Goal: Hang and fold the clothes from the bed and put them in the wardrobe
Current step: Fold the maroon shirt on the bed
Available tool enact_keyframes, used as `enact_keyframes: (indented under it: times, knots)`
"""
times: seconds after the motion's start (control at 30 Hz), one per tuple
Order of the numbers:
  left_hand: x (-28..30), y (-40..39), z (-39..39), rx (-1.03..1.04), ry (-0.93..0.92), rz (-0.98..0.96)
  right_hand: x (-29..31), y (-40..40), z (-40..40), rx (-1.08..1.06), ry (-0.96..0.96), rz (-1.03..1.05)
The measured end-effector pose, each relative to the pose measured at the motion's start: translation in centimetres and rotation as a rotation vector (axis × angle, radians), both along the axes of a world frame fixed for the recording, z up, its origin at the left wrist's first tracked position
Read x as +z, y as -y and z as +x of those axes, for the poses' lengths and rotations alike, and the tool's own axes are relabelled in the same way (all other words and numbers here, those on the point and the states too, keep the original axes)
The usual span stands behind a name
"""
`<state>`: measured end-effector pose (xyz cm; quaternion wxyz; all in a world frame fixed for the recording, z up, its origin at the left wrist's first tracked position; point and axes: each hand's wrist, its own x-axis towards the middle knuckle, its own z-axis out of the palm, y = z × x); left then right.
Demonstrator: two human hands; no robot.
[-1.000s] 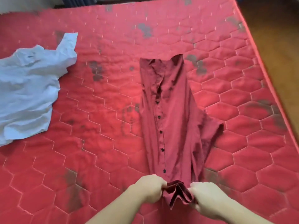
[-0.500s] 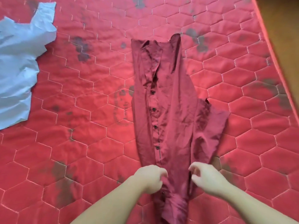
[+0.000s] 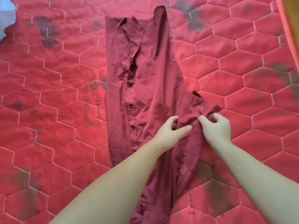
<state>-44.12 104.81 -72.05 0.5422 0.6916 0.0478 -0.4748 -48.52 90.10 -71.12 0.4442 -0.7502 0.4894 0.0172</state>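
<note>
A dark red button-up shirt (image 3: 145,81) lies lengthwise on the red quilted mattress (image 3: 64,110), collar at the far end, black buttons down its front. Its right sleeve sticks out at the shirt's right side. My left hand (image 3: 171,131) grips a fold of that sleeve's cloth between thumb and curled fingers. My right hand (image 3: 216,128) pinches the sleeve near its cuff, fingers curled. Both forearms reach in from the bottom edge over the shirt's lower part.
A corner of a light blue garment (image 3: 6,16) shows at the top left edge. Dark stains mark the mattress in several places. The mattress's right edge and a wooden floor (image 3: 291,16) run along the upper right.
Both hands left the shirt's bottom hem and moved up and right to the right sleeve. The view shifted closer, so the blue garment slid almost out of frame.
</note>
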Motion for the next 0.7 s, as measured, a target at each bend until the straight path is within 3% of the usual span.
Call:
enact_keyframes:
  times: [0.17,0.27,0.37,0.43,0.5,0.57,0.63,0.7]
  knots:
    - [0.5,2.1,-0.1,-0.082,-0.026,-0.139,2.7,-0.5,-0.3,0.035,0.246,-0.021]
    - [1.7,3.1,-0.3,-0.184,0.041,-0.167,4.4,-2.0,-0.1,0.239,0.392,-0.149]
    - [3.3,1.6,-0.4,-0.132,-0.158,-0.406,5.6,-3.4,0.4,0.46,0.489,-0.139]
    - [3.9,1.2,0.5,-0.088,-0.272,-0.439,6.2,-4.0,0.9,0.605,0.493,-0.031]
    - [3.5,-1.1,1.0,0.107,-0.45,-0.626,6.3,-4.4,1.5,0.677,0.466,0.101]
    - [3.3,-2.9,1.7,0.434,-0.591,-0.692,5.4,-4.6,1.8,0.643,0.46,0.08]
    - [1.8,-3.8,2.0,0.661,-0.625,-0.554,3.6,-4.7,1.4,0.546,0.422,-0.037]
    - [0.0,-3.8,2.5,0.767,-0.543,-0.33,1.5,-4.7,0.5,0.445,0.304,-0.094]
